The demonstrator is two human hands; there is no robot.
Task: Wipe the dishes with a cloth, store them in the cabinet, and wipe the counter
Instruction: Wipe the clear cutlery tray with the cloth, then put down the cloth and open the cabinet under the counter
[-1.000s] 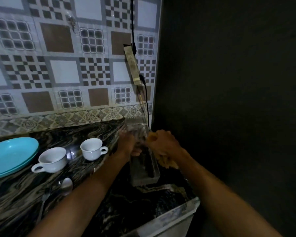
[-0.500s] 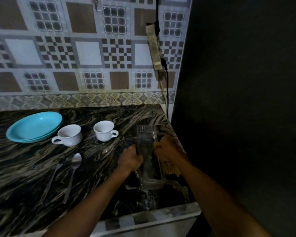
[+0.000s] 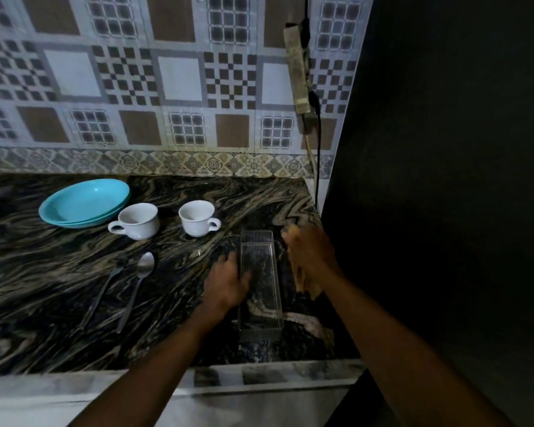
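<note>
A clear rectangular plastic tray (image 3: 261, 303) lies on the dark marbled counter (image 3: 59, 288) near its right end. My left hand (image 3: 227, 282) grips the tray's left wall, thumb over the rim. My right hand (image 3: 312, 257) holds a yellowish cloth (image 3: 302, 282) against the tray's right side. Two stacked turquoise plates (image 3: 84, 206) sit at the back left. Two white cups (image 3: 136, 221) (image 3: 198, 218) stand beside them. A fork (image 3: 102, 291) and a spoon (image 3: 138, 285) lie in front of the cups.
A power strip (image 3: 296, 66) with a black cable hangs on the patterned tile wall above the counter's right end. A dark wall (image 3: 444, 180) borders the counter on the right. The counter's pale front edge (image 3: 259, 377) runs below my forearms.
The tray has come down from a tilted, lifted pose to lie flat on the counter. Both hands came down with it, and the view has tilted down and left.
</note>
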